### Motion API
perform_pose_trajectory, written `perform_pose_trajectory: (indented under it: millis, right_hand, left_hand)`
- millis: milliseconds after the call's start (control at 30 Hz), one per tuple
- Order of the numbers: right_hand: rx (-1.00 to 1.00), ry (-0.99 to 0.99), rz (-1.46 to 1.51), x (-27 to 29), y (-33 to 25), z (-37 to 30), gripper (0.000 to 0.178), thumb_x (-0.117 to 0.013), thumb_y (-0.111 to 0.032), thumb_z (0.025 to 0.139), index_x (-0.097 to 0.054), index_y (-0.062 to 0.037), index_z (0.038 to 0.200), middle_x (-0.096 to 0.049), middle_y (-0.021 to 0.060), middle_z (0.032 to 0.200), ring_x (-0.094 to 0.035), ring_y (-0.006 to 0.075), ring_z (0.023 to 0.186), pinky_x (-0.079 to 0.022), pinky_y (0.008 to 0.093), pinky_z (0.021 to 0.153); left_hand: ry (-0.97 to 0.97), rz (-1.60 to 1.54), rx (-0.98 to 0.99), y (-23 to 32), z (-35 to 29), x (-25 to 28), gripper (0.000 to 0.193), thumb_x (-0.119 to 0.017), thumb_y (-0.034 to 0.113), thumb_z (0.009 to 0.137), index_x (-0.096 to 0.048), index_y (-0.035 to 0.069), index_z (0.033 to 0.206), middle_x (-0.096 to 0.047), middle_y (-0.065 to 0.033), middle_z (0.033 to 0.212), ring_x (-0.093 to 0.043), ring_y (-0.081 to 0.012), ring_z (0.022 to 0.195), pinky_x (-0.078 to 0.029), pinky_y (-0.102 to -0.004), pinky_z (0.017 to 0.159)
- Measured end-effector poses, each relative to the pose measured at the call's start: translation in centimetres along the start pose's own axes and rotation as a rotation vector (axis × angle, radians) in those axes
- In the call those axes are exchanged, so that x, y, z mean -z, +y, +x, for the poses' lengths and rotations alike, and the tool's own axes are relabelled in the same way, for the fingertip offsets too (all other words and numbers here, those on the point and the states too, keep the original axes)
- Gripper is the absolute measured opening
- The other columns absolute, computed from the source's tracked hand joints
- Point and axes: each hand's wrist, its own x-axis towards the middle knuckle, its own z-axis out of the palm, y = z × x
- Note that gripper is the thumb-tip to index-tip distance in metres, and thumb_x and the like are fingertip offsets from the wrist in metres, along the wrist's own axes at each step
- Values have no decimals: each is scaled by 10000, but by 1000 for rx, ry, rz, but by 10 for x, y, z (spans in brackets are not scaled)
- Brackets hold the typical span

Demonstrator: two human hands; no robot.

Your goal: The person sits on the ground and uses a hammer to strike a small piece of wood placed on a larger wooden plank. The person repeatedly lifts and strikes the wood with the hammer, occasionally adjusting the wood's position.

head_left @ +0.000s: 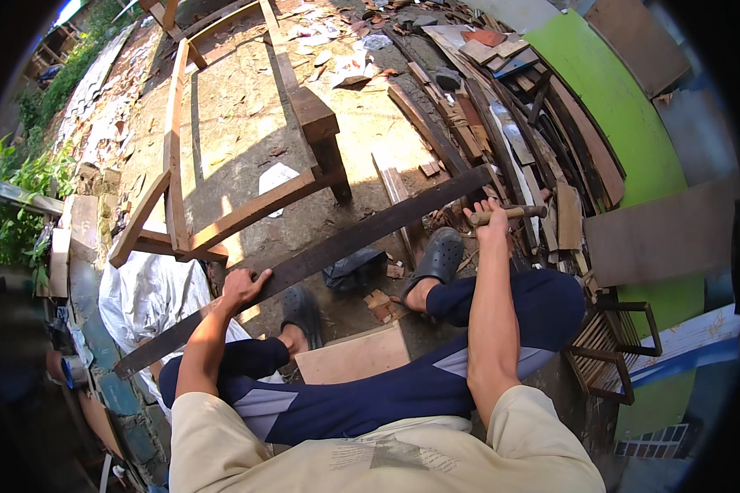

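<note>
A long, flat, dark strip (362, 226), straight-edged like a plank or blade, slants from low at the left up to the right across my knees. My left hand (245, 289) grips its upper edge left of the middle, thumb on top. Close to the strip's right end, my right hand (488, 215) is closed around a short round wooden handle (514, 213) with a dark end. Whether this handle joins the strip cannot be made out. Beneath the strip, between my feet in dark clogs (441, 256), lies a pale wooden block or board (355, 355).
Ahead stands a wooden frame (259, 204) with a thick post (314, 115). Scrap boards (501, 123) pile up at the right beside a green panel (612, 107). A slatted wooden piece (612, 349) is by my right knee. White sheeting (152, 292) lies at the left.
</note>
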Motion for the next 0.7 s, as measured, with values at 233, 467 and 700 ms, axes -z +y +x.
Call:
perform_pose_trajectory:
  millis: [233, 467, 700]
  right_hand:
    - [-135, 32, -360, 19, 39, 10, 295, -598, -121, 972, -545, 16, 1227, -630, 141, 1185, -597, 303, 1176, -494, 634, 972]
    - [-220, 45, -632, 29, 61, -1, 233, -612, -123, 963, -600, -5, 1163, -670, 123, 1076, -670, 267, 1023, -575, 535, 866]
    - [-238, 81, -690, 35, 66, -1, 209, -615, -114, 955, -603, 4, 1127, -669, 127, 1060, -676, 257, 986, -582, 505, 838]
  left_hand:
    - [6, -8, 57, -73, 4, -3, 562, -493, 553, 946, -760, 63, 1011, -709, -233, 890, -689, -412, 910, -528, -463, 856]
    - [-61, 18, 33, -111, 10, -29, 570, -541, 562, 892, -654, 27, 729, -643, -242, 729, -645, -444, 755, -497, -500, 696]
    - [-165, 226, -94, -134, 37, -69, 565, -438, 534, 981, -706, 38, 1021, -703, -202, 1058, -617, -374, 1066, -475, -465, 951]
